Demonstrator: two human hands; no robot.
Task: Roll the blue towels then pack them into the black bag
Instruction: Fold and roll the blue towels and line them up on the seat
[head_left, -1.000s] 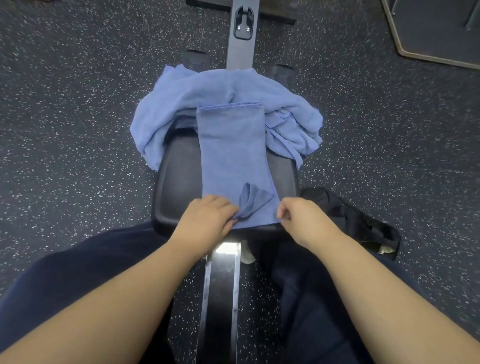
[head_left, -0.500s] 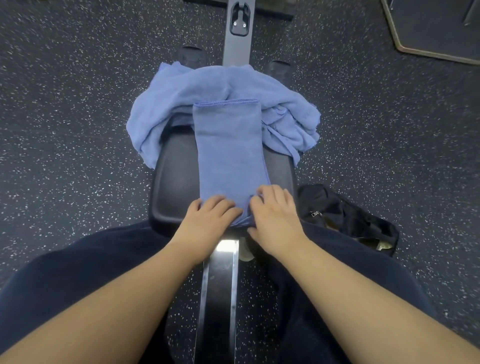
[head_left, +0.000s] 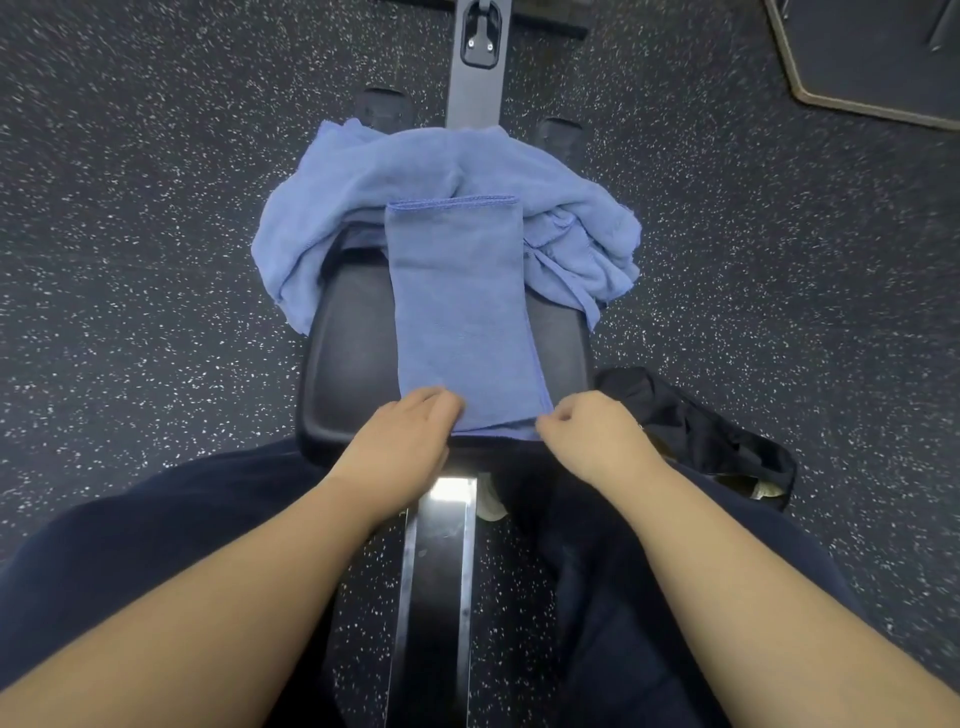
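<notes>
The small turned-up flap that stood at the near end of the folded blue terry towel strip (head_left: 460, 306) a second ago is gone; half a second ago both hands lay close together pressing that end, and now they have parted to its two near corners, leaving the strip flat and smooth along the black padded bench seat (head_left: 348, 358). That suggests the first attempt at a roll was flattened out and the rolling proper has yet to begin. The left hand (head_left: 400, 441) rests on the near left corner with its fingertips curled onto the cloth, seemingly pinching the edge; the right hand (head_left: 587, 434) pinches the near right corner with curled fingers. Beyond the strip, a rumpled heap of loose blue towels (head_left: 415, 166) drapes over the seat's far end. The black fabric bag (head_left: 701, 431) lies on the floor just beside the right hand.
</notes>
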